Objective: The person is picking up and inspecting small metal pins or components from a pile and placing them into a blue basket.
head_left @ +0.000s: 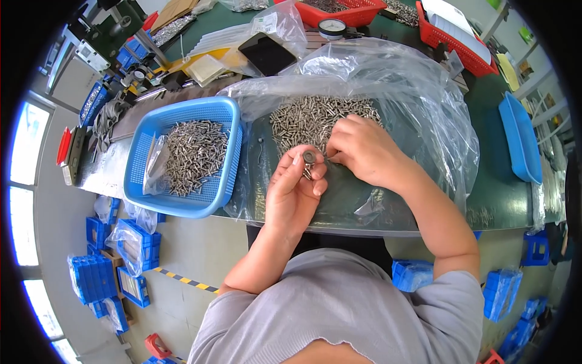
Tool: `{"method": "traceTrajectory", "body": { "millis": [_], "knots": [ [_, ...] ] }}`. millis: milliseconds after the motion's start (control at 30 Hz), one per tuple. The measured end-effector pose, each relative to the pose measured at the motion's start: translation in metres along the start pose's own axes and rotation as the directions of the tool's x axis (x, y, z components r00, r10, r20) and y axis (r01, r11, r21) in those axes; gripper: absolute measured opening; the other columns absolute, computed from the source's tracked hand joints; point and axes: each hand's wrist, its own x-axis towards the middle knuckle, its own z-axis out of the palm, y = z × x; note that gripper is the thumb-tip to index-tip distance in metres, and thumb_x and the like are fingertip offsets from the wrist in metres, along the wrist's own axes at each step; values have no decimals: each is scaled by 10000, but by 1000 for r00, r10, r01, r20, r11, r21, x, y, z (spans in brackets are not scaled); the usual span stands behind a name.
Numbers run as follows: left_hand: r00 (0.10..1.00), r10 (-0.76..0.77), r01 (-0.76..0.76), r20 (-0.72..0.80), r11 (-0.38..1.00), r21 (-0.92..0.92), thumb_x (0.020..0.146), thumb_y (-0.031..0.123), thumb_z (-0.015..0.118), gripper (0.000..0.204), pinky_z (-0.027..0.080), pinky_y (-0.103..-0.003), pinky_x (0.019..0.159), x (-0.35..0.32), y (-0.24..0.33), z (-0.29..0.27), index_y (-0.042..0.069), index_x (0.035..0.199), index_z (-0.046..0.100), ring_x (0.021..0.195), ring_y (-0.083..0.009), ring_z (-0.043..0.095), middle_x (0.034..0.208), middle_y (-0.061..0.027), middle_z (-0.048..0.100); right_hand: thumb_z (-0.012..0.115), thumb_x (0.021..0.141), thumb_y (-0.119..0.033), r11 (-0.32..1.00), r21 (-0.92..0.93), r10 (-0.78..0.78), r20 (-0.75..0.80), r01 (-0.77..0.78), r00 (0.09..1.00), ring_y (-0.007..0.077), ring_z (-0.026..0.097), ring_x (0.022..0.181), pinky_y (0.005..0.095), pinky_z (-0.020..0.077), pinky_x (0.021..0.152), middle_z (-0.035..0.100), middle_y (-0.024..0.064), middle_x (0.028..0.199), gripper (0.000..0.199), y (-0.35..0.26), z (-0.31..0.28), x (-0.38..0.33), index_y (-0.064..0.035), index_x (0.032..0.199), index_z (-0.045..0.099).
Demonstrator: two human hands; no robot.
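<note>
A heap of small metal pins [303,121] lies on a clear plastic sheet [418,121] in front of me. My left hand [291,194] is turned palm up at the heap's near edge. Its thumb and fingertips pinch a small round metal ring [309,157], and a few pins show below it among the curled fingers. My right hand [367,151] is close by on the right, over the heap's near edge. Its fingers are drawn together; what is between the fingertips, if anything, is too small to tell.
A blue plastic basket [209,209] with more pins and a plastic bag stands on the left. Behind the heap lie a black phone [267,54] and a round dial gauge [332,28]. Red baskets [464,54] stand at the back, and a blue tray [520,139] at the right edge.
</note>
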Motion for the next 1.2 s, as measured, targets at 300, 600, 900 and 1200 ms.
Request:
{"method": "traceTrajectory", "body": {
  "millis": [300,600,900,1200],
  "knots": [
    [998,-41,44,-44,997,61,949,190,521,203,399,-241,574,-2,-2,3,35,1078,545,733,-116,495,913,-62,581,635,848,-86,648,681,280,204,-341,938,83,526,723,246,439,667,578,13,775,91,-19,-18,8,-11,837,585],
    [997,-49,53,-59,996,69,942,176,539,181,398,-237,557,-2,-2,2,43,1064,553,717,-111,498,893,-49,579,648,840,-77,670,685,256,147,-285,955,83,538,737,241,447,674,576,13,795,91,-23,-11,8,-15,822,584],
    [995,-99,101,-23,991,86,944,221,543,154,352,-213,508,-1,-1,5,73,975,573,673,-97,455,813,-13,549,698,763,-66,799,594,119,-7,-92,993,152,547,805,276,444,709,559,30,850,125,-18,-5,11,-41,830,596],
    [997,6,-2,-80,999,40,962,239,499,214,406,-241,582,0,-4,3,48,1039,557,769,-134,487,916,-57,560,696,769,-77,816,576,103,-56,-52,993,167,565,791,280,450,696,573,42,852,93,-14,-10,10,-33,822,633]
  ]
}}
